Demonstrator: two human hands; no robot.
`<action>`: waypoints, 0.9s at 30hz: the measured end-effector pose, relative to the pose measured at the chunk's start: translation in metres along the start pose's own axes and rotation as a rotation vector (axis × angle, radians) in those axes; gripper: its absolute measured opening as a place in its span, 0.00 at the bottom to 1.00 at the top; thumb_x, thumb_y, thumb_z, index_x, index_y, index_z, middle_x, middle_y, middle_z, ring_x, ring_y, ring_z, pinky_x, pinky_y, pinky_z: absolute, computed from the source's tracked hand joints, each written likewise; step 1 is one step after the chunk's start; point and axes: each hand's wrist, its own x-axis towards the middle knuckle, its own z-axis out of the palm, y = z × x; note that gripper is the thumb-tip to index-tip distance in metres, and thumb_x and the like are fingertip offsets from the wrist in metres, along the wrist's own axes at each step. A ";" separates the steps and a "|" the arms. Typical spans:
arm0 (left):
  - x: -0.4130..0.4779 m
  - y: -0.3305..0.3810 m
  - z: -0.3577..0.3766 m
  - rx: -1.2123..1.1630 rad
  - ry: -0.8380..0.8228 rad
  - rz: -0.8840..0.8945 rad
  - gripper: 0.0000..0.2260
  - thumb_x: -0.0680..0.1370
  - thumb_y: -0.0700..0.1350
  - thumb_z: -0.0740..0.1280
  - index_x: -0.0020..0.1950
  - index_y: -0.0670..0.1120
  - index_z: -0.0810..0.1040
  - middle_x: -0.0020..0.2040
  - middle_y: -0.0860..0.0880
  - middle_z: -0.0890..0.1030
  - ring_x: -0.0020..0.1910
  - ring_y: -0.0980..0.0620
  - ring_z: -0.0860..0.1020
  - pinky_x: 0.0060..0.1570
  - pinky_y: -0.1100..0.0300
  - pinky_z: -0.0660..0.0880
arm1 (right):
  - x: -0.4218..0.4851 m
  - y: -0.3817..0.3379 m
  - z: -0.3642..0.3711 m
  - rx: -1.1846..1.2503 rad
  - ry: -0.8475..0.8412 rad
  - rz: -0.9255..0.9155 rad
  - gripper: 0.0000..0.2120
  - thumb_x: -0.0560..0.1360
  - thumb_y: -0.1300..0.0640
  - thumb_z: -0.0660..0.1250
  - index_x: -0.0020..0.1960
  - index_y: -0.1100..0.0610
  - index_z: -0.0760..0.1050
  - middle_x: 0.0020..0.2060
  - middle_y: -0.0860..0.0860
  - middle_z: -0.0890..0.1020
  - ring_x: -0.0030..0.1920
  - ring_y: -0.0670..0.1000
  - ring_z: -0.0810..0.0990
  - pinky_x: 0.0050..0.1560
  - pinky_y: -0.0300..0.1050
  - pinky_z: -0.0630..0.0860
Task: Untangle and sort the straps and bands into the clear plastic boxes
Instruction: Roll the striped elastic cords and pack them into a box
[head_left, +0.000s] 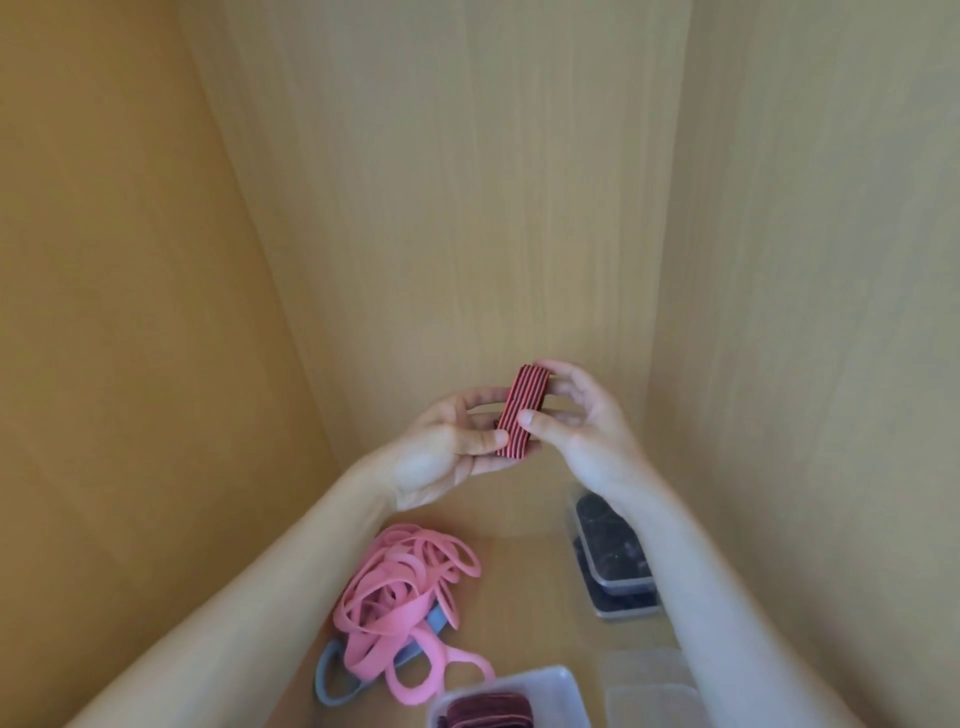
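Just below the middle of the frame, you hold a folded red-and-black striped strap (519, 410) between both hands, raised above the wooden floor (524, 613) of the cabinet. Your left hand (452, 447) grips its lower part: the thumb presses on the left edge and the fingers curl behind it. Your right hand (576, 426) pinches the upper part, with the thumb on the right edge and the fingertips hooked over the top end. The strap stands nearly upright, leaning slightly to the right.

Below your left wrist, in the lower middle of the frame, a tangled heap of pink bands (405, 577) lies on the floor. A blue-grey band (332, 675) runs under it and loops out at its lower left.

At the bottom edge, a clear plastic box (556, 680) holds folded maroon straps (493, 706), just beside the pink heap. To the right, partly hidden under your right forearm, two stacked clear boxes (618, 577) hold dark contents too blurred to name. More clear plastic containers (644, 675) sit at the lower right.
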 end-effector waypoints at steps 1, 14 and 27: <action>-0.003 -0.007 0.000 0.035 0.042 -0.001 0.27 0.73 0.31 0.67 0.71 0.40 0.68 0.63 0.36 0.80 0.61 0.39 0.80 0.61 0.51 0.79 | -0.005 0.005 0.003 0.011 0.003 -0.003 0.28 0.75 0.69 0.72 0.71 0.55 0.70 0.63 0.52 0.77 0.45 0.40 0.84 0.42 0.34 0.78; -0.054 -0.114 -0.002 0.188 0.369 -0.086 0.25 0.71 0.36 0.72 0.68 0.37 0.73 0.59 0.40 0.80 0.55 0.44 0.81 0.58 0.53 0.78 | -0.076 0.089 0.030 0.119 -0.019 0.238 0.26 0.77 0.65 0.71 0.72 0.53 0.69 0.55 0.53 0.84 0.53 0.47 0.85 0.58 0.46 0.79; -0.069 -0.184 0.012 0.390 0.380 -0.134 0.19 0.66 0.44 0.74 0.56 0.44 0.78 0.51 0.43 0.82 0.51 0.48 0.79 0.56 0.54 0.78 | -0.136 0.126 0.024 0.084 0.000 0.446 0.08 0.80 0.65 0.66 0.52 0.53 0.79 0.45 0.59 0.84 0.40 0.47 0.82 0.43 0.39 0.80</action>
